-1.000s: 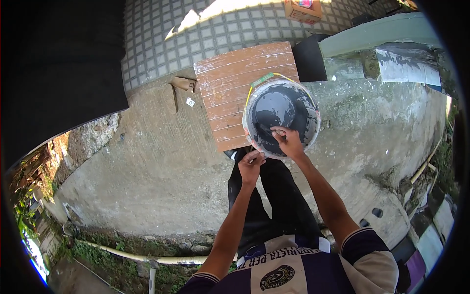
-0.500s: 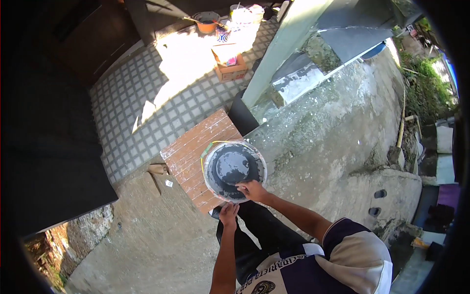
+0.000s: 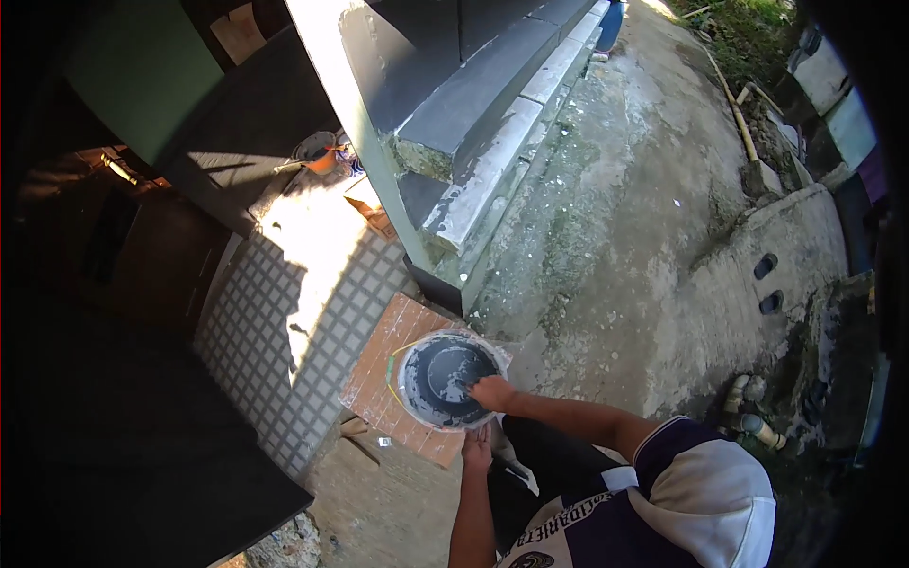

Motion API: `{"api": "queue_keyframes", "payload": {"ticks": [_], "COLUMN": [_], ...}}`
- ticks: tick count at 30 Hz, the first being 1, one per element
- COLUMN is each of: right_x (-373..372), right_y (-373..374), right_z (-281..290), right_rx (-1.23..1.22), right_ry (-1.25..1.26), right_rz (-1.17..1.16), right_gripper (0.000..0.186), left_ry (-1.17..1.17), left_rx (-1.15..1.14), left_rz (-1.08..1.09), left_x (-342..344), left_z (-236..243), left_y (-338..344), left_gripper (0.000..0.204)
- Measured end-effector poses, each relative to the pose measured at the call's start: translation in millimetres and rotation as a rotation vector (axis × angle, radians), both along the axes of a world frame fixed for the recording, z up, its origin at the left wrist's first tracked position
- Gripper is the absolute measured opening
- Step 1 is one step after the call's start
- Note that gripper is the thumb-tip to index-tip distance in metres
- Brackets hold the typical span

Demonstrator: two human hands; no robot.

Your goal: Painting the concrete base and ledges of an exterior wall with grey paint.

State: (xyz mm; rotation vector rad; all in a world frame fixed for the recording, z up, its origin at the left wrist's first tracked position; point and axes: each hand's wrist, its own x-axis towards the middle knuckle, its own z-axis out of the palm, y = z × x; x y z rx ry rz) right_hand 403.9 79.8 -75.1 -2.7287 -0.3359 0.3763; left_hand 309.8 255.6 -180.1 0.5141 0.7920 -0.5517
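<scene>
from here i can't tell either grip, left hand (image 3: pixel 477 447) or right hand (image 3: pixel 491 392); a shove could tip the bucket (image 3: pixel 404 383).

A: Where is the bucket (image 3: pixel 415 379) set?
B: On the board (image 3: pixel 374 369); its handle (image 3: pixel 390 369) is draped over its left side.
A: And the hands?
B: The right hand (image 3: pixel 490 392) is held across the near right of the rim, fingertips inside; the left hand (image 3: pixel 476 447) is placed at the near edge.
A: What is found leftward?
B: Tiles (image 3: pixel 248 322), with a box (image 3: pixel 369 210) placed farther ahead and a tub (image 3: pixel 319 159) beyond it.
A: Ahead and right?
B: The pillar (image 3: pixel 365 123) is set beyond the board; rightward, concrete (image 3: pixel 606 312) is spread.
</scene>
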Motion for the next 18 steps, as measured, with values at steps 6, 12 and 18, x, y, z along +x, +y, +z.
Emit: {"api": "queue_keyframes", "payload": {"ticks": [6,12,18], "right_x": [-27.0,-6.1,1.0], "right_y": [-47.5,-6.0,5.2], "right_z": [-27.3,2.2,-16.7], "right_rx": [-0.060,-0.040,-0.039], "right_ry": [0.094,0.119,0.066], "right_rz": [-0.125,-0.165,-0.267], "right_gripper": [0.024,0.031,0.026], "left_ry": [0.059,-0.072,0.061], "left_rx": [0.002,0.079,0.113], "left_rz": [-0.104,0.027,0.119], "left_x": [1.1,0.2,-3.7], "left_z": [10.7,6.3,-0.2], "left_y": [-38.7,-12.2,-19.9], "left_gripper": [0.045,0.047,0.037]}}
